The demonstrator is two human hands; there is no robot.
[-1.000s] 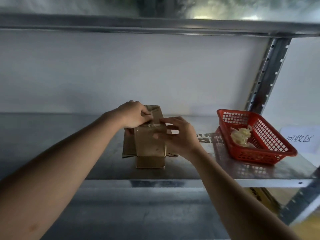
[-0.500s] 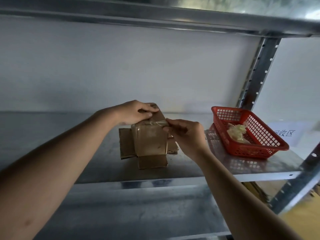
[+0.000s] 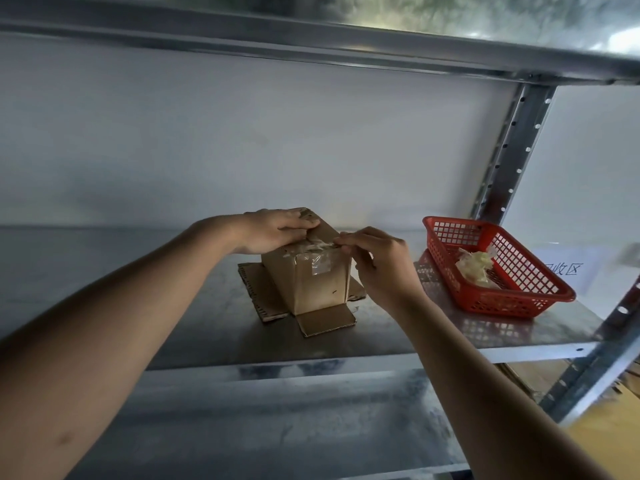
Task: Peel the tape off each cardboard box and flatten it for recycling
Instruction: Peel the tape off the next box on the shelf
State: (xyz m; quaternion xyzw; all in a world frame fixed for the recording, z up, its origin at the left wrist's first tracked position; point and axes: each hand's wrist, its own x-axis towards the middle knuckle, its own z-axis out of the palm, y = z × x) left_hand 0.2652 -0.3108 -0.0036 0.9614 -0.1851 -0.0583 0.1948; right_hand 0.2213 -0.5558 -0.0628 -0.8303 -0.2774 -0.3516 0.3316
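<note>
Meanwhile, at centre frame, a left hand (image 3: 273,230) presses flat on top of one small brown cardboard box (image 3: 308,271) standing on a grey metal shelf (image 3: 173,306), bottom flaps splayed. Just right, the right hand (image 3: 375,261) pinches one strip of clear tape (image 3: 317,247) at the box's near top edge; the tape's length runs leftward from the pinch. At right, one red plastic basket (image 3: 519,299) holds one wad of peeled tape (image 3: 476,266).
</note>
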